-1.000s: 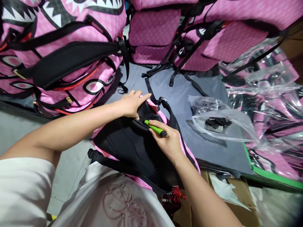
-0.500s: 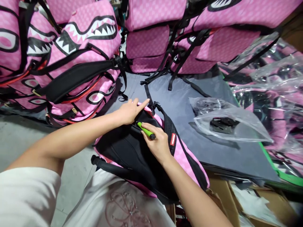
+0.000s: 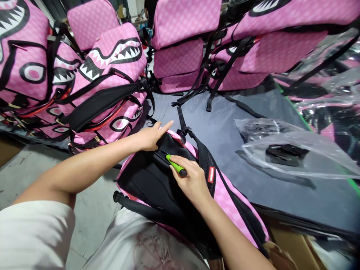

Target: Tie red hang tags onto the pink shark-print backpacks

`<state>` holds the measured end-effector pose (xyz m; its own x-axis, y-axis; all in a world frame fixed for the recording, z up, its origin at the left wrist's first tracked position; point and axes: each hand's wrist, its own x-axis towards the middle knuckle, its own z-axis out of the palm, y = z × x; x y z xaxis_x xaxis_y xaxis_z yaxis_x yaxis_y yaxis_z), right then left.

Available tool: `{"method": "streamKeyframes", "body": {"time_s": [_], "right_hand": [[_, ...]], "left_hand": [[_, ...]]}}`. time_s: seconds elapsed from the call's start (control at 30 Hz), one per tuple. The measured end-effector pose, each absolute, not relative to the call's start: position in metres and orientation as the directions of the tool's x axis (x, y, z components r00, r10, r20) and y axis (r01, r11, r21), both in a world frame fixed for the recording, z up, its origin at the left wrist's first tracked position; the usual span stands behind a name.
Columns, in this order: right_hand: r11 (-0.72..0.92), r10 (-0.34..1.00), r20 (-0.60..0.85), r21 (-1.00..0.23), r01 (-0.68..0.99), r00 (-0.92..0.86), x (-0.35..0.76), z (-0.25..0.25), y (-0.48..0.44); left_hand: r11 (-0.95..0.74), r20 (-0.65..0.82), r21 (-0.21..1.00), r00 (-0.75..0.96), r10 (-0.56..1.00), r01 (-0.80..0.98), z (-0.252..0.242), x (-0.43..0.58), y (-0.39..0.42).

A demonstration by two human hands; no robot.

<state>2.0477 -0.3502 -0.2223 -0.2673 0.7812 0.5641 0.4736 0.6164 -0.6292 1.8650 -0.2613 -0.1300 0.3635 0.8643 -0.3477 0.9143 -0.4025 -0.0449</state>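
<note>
A black and pink backpack [image 3: 146,176] lies on its front across the near table edge and my lap, its black back panel facing up. My left hand [image 3: 153,137] rests on the top edge of the panel, index finger stretched out and the other fingers partly hidden. My right hand [image 3: 191,174] is closed round a slim green-handled tool [image 3: 176,165] with a black end. Its dark, thin tip points at the panel just below my left hand; what kind of tool it is I cannot tell. A shoulder strap with a red label [image 3: 210,174] runs along the right side.
Pink shark-mouth backpacks [image 3: 112,56] are piled at the left, and more pink bags [image 3: 178,58] stand at the back. A clear plastic bag [image 3: 317,150] with black parts inside lies on the grey table cover [image 3: 225,123]. Plastic-wrapped backpacks fill the right; a cardboard box [image 3: 292,243] sits below.
The view has shifted slightly, so most things sit lower or further right. My left index finger lifts a little off the backpack's edge. The right hand keeps hold of the green-handled tool.
</note>
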Motion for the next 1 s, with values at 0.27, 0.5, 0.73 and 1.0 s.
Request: {"method": "streamKeyframes", "body": {"time_s": [0.27, 0.5, 0.73, 1.0], "right_hand": [[0.579, 0.815, 0.485, -0.693, 0.429, -0.317, 2.035, -0.226, -0.346], [0.492, 0.863, 0.408, -0.814, 0.309, -0.299, 2.019, -0.23, -0.333], [0.428, 0.89, 0.33, -0.841, 0.331, -0.313, 2.018, -0.225, -0.333], [0.399, 0.903, 0.293, -0.843, 0.361, -0.314, 2.008, -0.221, -0.33]], "left_hand": [[-0.311, -0.356, -0.032, 0.28, 0.892, 0.95, -0.145, 1.845, -0.269], [-0.284, -0.36, 0.006, 0.267, 0.894, 0.959, -0.152, 1.843, -0.263], [-0.259, -0.381, 0.05, 0.258, 0.888, 0.965, -0.154, 1.843, -0.26], [-0.253, -0.375, 0.088, 0.267, 0.888, 0.963, -0.155, 1.842, -0.257]]}}
